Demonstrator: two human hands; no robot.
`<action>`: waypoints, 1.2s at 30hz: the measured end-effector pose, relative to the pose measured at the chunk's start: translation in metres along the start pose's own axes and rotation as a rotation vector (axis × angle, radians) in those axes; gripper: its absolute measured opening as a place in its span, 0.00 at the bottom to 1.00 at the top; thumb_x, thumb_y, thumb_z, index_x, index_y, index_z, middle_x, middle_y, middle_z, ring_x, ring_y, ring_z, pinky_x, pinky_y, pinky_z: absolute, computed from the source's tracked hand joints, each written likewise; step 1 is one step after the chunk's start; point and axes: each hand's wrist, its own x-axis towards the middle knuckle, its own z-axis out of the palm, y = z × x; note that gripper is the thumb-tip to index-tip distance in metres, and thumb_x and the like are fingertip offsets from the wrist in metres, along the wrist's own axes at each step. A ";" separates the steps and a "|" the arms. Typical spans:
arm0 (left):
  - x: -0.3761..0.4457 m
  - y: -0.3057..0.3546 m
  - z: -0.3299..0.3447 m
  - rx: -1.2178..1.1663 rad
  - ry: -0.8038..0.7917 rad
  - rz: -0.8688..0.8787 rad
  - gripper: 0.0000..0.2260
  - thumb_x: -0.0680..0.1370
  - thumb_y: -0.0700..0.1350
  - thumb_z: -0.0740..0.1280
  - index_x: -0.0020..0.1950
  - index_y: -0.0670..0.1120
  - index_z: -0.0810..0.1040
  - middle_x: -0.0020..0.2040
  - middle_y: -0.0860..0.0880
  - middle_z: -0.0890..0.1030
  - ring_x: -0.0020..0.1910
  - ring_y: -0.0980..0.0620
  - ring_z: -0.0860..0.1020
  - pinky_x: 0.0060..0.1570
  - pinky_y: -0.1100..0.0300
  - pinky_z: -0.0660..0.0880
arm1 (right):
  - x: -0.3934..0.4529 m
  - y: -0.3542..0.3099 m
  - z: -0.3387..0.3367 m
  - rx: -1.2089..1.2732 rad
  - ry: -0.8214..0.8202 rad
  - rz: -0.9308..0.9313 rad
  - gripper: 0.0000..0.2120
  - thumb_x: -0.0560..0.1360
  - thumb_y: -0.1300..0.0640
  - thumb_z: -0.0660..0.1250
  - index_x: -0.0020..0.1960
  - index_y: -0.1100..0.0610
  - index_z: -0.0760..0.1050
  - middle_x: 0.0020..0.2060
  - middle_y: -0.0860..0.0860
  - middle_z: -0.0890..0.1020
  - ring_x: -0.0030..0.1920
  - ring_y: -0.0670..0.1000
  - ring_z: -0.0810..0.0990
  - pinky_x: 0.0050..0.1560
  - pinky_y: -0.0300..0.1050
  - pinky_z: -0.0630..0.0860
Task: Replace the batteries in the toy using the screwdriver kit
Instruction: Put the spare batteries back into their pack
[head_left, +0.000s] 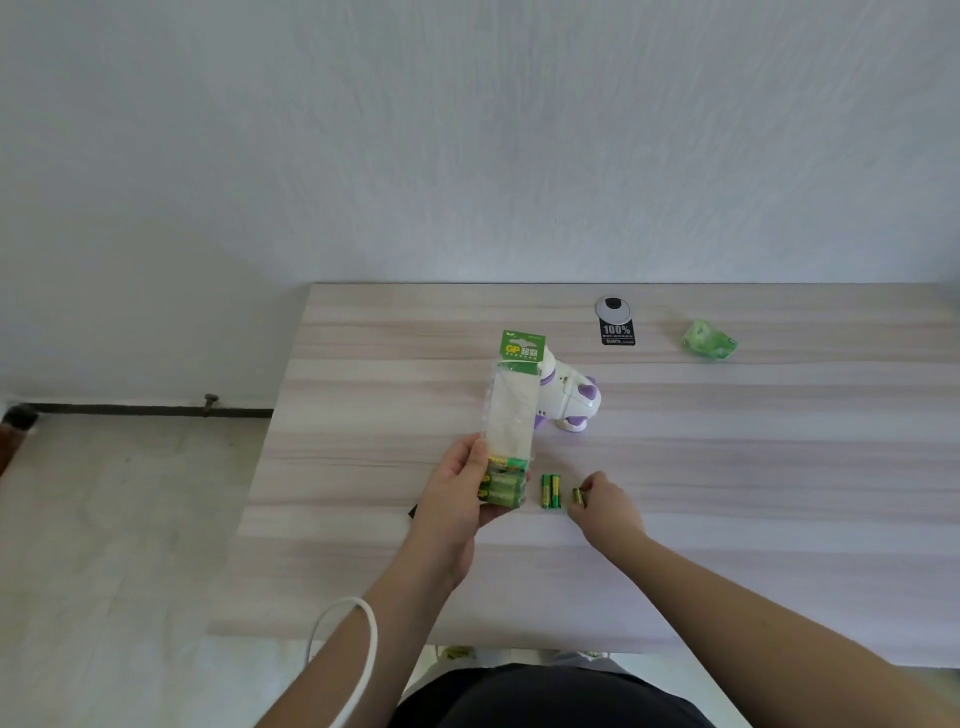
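Note:
A white and purple toy (569, 402) stands on the pale wooden table (727, 467). My left hand (460, 491) grips the lower end of a long clear battery pack (511, 421) with a green GP card top; green batteries remain at its bottom. Two loose green batteries (551, 491) lie side by side on the table just right of the pack. My right hand (605, 506) pinches a third green battery (577, 496) next to them, close to the tabletop. No screwdriver kit is visible.
A black tag reading 100% (617, 332) hangs from a round cable grommet (613, 308) near the back edge. A crumpled green wrapper (709, 340) lies at the back right. A white cable (358, 654) loops by my left forearm. Floor lies left of the table.

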 end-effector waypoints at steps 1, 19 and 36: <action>0.000 0.001 0.000 -0.008 0.001 -0.008 0.10 0.84 0.46 0.57 0.56 0.47 0.77 0.47 0.44 0.85 0.46 0.46 0.84 0.46 0.50 0.80 | -0.004 0.000 -0.005 0.057 -0.015 -0.011 0.14 0.77 0.50 0.63 0.59 0.56 0.69 0.45 0.53 0.80 0.40 0.53 0.78 0.35 0.43 0.72; -0.003 0.005 0.037 -0.054 -0.099 0.008 0.13 0.84 0.48 0.56 0.61 0.45 0.76 0.50 0.43 0.85 0.46 0.46 0.84 0.49 0.49 0.78 | -0.128 -0.049 -0.130 0.449 0.405 -0.682 0.08 0.71 0.62 0.74 0.48 0.52 0.81 0.40 0.43 0.82 0.39 0.44 0.80 0.40 0.31 0.75; -0.009 -0.001 0.052 -0.046 -0.162 -0.016 0.14 0.83 0.49 0.57 0.63 0.46 0.77 0.54 0.43 0.83 0.48 0.47 0.82 0.44 0.52 0.79 | -0.122 -0.049 -0.130 0.072 0.656 -0.883 0.04 0.73 0.54 0.69 0.45 0.54 0.80 0.38 0.47 0.80 0.35 0.49 0.79 0.31 0.45 0.76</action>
